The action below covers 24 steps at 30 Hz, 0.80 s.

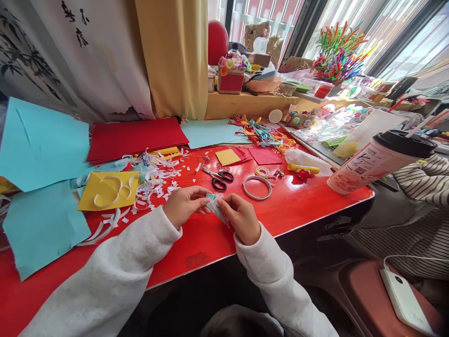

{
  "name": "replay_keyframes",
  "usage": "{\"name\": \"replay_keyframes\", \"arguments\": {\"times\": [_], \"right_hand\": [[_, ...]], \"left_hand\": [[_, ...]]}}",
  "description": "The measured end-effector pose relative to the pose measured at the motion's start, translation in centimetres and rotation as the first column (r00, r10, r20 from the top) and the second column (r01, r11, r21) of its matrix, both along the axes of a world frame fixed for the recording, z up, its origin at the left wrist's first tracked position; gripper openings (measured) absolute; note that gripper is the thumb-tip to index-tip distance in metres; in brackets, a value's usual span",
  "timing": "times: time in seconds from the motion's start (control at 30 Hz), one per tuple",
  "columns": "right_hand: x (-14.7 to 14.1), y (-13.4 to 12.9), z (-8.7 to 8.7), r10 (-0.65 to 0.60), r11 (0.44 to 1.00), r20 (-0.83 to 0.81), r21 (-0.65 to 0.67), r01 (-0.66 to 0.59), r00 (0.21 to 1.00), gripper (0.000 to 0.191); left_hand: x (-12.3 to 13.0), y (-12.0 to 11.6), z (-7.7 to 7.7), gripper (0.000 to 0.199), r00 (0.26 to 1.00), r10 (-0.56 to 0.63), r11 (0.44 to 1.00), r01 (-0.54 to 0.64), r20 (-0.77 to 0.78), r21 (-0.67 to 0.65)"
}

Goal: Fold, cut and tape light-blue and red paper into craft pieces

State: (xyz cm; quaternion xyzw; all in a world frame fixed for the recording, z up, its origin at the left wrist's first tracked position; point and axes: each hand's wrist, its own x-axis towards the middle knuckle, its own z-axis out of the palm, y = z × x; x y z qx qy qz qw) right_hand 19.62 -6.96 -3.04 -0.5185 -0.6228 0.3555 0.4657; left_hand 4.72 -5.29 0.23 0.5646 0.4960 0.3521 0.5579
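Observation:
Both my hands meet above the front of the red table (196, 248), pinching a small folded piece of light blue paper (217, 211). My left hand (187, 204) grips its upper left end between thumb and fingers. On the other side, my right hand (243, 216) pinches it near the top, and a narrow pointed end hangs down between the hands. Just beyond them lie scissors (220, 179) with black handles, their blades pointing left. A roll of tape (257, 187) rests on the table to the right of the scissors, close to my right hand.
White paper scraps (159, 178) and a yellow sheet (119, 191) lie left, beside large light blue sheets (45, 145). Red paper (136, 139) is stacked behind. A lidded cup (372, 164) stands at the right edge. Beyond it, a person's striped sleeve (426, 180) shows.

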Motion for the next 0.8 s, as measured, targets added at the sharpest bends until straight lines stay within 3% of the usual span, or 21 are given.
{"name": "replay_keyframes", "arguments": {"times": [0.33, 0.57, 0.8], "right_hand": [[-0.04, 0.02, 0.15, 0.008, 0.999, 0.052, -0.041, -0.005, 0.999, 0.023], [0.10, -0.11, -0.22, 0.039, 0.999, 0.008, -0.035, -0.039, 0.999, 0.025], [0.03, -0.16, -0.42, 0.070, 0.993, -0.075, -0.091, -0.076, 0.995, 0.025]], "left_hand": [[0.44, -0.32, 0.02, 0.022, 0.999, -0.020, 1.000, 0.020, -0.026, 0.013], [0.47, -0.27, 0.08, 0.020, 0.998, 0.012, 0.992, -0.004, 0.059, -0.127], [0.40, -0.09, 0.05, 0.019, 0.996, 0.035, 0.984, -0.019, 0.088, -0.175]]}}
